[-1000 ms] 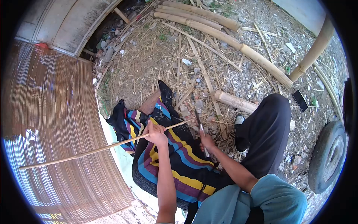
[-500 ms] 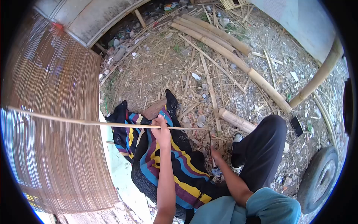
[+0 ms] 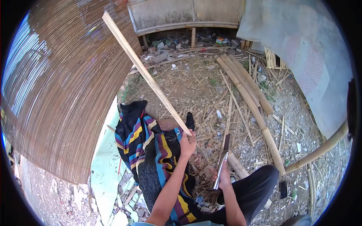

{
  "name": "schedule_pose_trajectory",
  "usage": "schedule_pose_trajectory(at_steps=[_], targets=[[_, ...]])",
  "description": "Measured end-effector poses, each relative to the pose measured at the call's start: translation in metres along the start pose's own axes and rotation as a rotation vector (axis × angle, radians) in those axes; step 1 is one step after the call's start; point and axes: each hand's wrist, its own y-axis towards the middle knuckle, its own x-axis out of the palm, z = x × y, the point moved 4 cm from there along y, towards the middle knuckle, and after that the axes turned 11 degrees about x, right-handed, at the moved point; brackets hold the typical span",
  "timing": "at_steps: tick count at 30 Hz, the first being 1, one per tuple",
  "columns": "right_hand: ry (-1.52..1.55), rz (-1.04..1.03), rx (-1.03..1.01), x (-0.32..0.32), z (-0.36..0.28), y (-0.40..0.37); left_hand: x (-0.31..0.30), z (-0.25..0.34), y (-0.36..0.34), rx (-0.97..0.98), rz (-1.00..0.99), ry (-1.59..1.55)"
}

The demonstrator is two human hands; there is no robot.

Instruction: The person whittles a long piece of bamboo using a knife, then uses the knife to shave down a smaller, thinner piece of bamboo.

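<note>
My left hand (image 3: 187, 145) is closed round a long, pale bamboo strip (image 3: 151, 81). The strip slants up to the far left, and its short lower end sticks out past my fingers. In my right hand (image 3: 224, 175) is a knife (image 3: 221, 167) with a shiny metal tube handle and a dark, narrow blade pointing away from me. The blade stands apart from the strip, to its right. Beneath my left forearm, a black cloth with blue, yellow and purple stripes (image 3: 166, 150) lies over my leg.
Thick bamboo poles (image 3: 249, 94) lie on littered ground ahead. A cut bamboo piece (image 3: 237, 164) lies beside my right knee. To the left hangs a slatted bamboo screen (image 3: 71, 98); to the right, a grey sheet (image 3: 290, 49). A phone (image 3: 283, 189) rests at the right.
The bamboo strip has swung from level to a steep slant, its far end now up and away. My right hand has tipped the knife, and the blade is clear of the strip. The view has shifted.
</note>
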Motion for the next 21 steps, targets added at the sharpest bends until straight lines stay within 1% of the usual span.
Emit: schedule_pose_trajectory(at_steps=[2, 3, 5, 6, 8, 9, 10, 12, 14, 16, 18, 20, 21], targets=[[-0.215, -0.001, -0.101, 0.009, -0.024, -0.029, 0.0, 0.023, 0.001, -0.091, -0.053, 0.062], [-0.24, -0.074, -0.111, 0.01, -0.038, -0.04, -0.001, 0.026, 0.0, -0.094, -0.042, 0.055], [-0.372, -0.113, -0.177, 0.019, -0.069, -0.066, -0.003, 0.042, 0.001, 0.197, -0.002, 0.395], [-0.43, -0.138, -0.213, 0.02, -0.082, -0.072, -0.004, 0.044, 0.001, 0.191, 0.01, 0.385], [-0.55, -0.142, -0.299, 0.025, -0.107, -0.083, -0.005, 0.047, 0.003, 0.138, -0.081, 0.295], [-0.628, -0.115, -0.345, 0.028, -0.117, -0.086, -0.005, 0.055, 0.004, 0.109, -0.141, 0.365], [-0.638, -0.118, -0.345, 0.027, -0.121, -0.085, -0.006, 0.064, 0.004, 0.107, -0.131, 0.364], [-0.782, -0.087, -0.492, 0.03, -0.132, -0.082, -0.007, 0.077, 0.007, 0.101, -0.058, 0.011], [-0.773, -0.097, -0.5, 0.026, -0.126, -0.073, -0.012, 0.086, 0.011, 0.14, -0.049, 0.017], [-0.608, -0.075, -0.495, 0.019, -0.114, -0.059, -0.019, 0.099, 0.015, 0.061, -0.104, 0.029], [-0.439, -0.075, -0.352, 0.015, -0.101, -0.054, -0.026, 0.104, 0.016, 0.082, -0.115, 0.062], [-0.396, -0.104, -0.324, 0.018, -0.099, -0.058, -0.029, 0.122, 0.023, 0.132, -0.073, -0.041], [-0.388, -0.113, -0.328, 0.018, -0.1, -0.059, -0.033, 0.133, 0.029, 0.114, -0.137, 0.006]])
